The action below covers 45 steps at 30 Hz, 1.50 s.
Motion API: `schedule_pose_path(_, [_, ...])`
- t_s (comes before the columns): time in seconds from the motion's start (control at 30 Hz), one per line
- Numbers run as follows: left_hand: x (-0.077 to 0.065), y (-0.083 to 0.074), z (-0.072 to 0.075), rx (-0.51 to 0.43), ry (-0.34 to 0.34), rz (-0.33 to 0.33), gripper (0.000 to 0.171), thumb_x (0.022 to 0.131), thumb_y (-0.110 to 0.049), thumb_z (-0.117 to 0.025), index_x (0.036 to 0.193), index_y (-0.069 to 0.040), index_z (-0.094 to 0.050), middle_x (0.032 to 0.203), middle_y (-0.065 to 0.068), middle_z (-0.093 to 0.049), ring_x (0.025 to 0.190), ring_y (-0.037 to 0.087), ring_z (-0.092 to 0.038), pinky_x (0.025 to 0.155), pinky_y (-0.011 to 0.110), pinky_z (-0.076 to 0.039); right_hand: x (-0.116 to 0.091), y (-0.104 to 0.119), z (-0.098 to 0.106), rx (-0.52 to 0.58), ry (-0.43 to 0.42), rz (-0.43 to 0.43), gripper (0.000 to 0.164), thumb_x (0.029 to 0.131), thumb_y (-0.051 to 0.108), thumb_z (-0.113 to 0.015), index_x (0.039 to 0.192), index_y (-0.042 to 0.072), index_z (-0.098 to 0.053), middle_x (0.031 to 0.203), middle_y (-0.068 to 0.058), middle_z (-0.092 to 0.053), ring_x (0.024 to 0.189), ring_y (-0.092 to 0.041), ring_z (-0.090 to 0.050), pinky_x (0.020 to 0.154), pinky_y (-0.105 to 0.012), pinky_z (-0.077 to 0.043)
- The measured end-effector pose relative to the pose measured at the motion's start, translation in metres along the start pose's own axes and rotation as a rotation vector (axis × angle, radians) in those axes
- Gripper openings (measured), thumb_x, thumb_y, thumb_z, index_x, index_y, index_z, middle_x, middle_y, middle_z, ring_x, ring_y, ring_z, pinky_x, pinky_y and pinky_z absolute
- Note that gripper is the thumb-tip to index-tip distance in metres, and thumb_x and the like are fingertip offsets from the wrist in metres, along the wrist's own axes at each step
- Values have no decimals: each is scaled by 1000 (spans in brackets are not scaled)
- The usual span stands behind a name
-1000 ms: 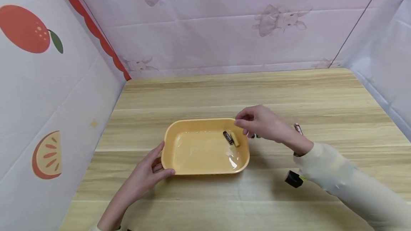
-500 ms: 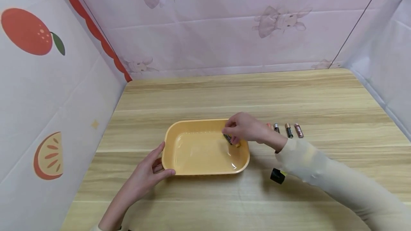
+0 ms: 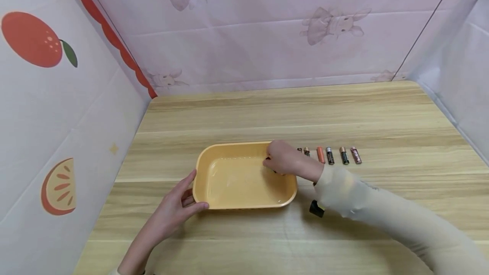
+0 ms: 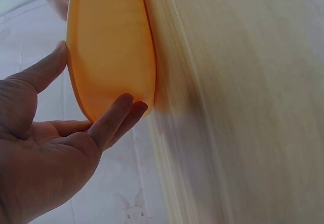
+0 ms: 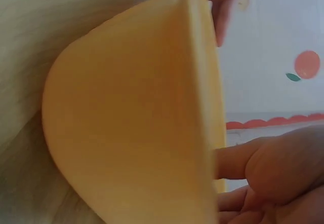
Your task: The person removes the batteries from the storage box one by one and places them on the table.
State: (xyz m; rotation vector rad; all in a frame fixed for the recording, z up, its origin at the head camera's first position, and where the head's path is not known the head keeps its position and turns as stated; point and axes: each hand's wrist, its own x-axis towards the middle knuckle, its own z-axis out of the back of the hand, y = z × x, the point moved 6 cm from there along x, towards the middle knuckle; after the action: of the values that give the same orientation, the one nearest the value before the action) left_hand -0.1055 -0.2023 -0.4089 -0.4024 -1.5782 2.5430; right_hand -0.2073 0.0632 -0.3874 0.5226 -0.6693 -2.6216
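Note:
A yellow plastic tray [image 3: 237,181] stands on the wooden table. My left hand [image 3: 176,205] grips its left end, the thumb at the near rim and the fingers against the outer wall; the left wrist view shows this hand [image 4: 66,143] around the tray's corner. Inside the tray's right end is my right hand [image 3: 284,158], fingers bent down over two batteries seen there earlier. Only dark bits of a battery [image 3: 268,158] show beside the fingertips, and I cannot tell whether they pinch it. In the right wrist view the tray wall [image 5: 126,112] hides those fingertips.
Several batteries lie in a row on the table right of the tray, among them an orange one [image 3: 321,155] and a reddish one [image 3: 356,155]. A small black device [image 3: 316,208] hangs under the right wrist. Printed cloth walls [image 3: 237,54] border the table [image 3: 214,118].
My right hand has moved left and down from above the tray's right rim to the batteries inside, covering them. The row on the table has come into view. My left hand keeps its hold.

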Motion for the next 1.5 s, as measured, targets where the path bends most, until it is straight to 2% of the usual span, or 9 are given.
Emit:
schedule_pose_path(0.13, [0,0,-1,-13,4,-3,99,88,-7,-83,163,3,-19,164,29,-25,132,42,-55,97,28,-57,3,3,-6,-95,-44,22,36,94,4,-66,65,10,-47,61,-1,-45,52,-13,-44,45,-22,-37])
schedule_pose_path(0.33, [-1,0,-1,-17,6,-5,98,89,-6,-82,163,3,-18,164,29,-25,132,42,-55,98,28,-57,4,6,-19,-200,-84,76,19,97,-5,-60,79,0,-60,68,-7,-52,57,-17,-51,46,-27,-46])
schedule_pose_path(0.6, [-1,1,-1,-16,5,7,98,88,-5,-82,163,2,-19,163,29,-26,130,42,-57,97,28,-57,3,8,-29,-272,-84,71,26,94,-10,-55,74,5,-59,65,-7,-53,53,-16,-51,42,-26,-43])
schedule_pose_path(0.73, [-1,1,-2,-17,5,18,98,88,-5,-82,163,2,-19,163,29,-26,131,42,-56,97,28,-57,3,7,-26,-189,-70,68,23,96,-3,-62,75,6,-62,67,-5,-55,55,-15,-53,44,-25,-45])
schedule_pose_path(0.87, [-1,2,-2,-23,6,23,99,88,-5,-83,163,2,-18,163,29,-26,131,42,-56,97,28,-57,0,7,-15,-62,-63,127,16,96,9,-71,81,6,-67,73,-2,-62,61,-12,-54,52,-24,-48])
schedule_pose_path(0.97, [-1,1,-1,-19,8,18,99,89,-6,-82,163,2,-18,163,29,-26,131,42,-56,97,28,-57,-6,9,-3,41,-28,136,7,96,9,-68,93,3,-69,80,-4,-66,63,-13,-56,54,-24,-49])
schedule_pose_path(1.07, [0,1,0,-13,10,11,98,89,-7,-82,163,2,-17,163,29,-25,132,42,-55,97,28,-57,-13,8,10,162,-2,103,9,97,7,-64,103,2,-68,83,-6,-67,60,-12,-57,50,-22,-48])
schedule_pose_path(1.33, [0,1,1,-1,6,14,99,89,-8,-82,163,1,-18,163,29,-27,132,42,-55,97,28,-57,-39,-1,59,287,-201,163,16,99,10,-66,107,-2,-73,88,-9,-71,69,-15,-61,58,-25,-55])
schedule_pose_path(1.5, [1,1,1,6,0,12,98,89,-8,-82,163,1,-18,162,29,-27,131,42,-56,97,28,-57,-61,-16,90,339,-274,114,23,102,18,-66,117,1,-72,93,-8,-71,74,-22,-64,59,-27,-58])
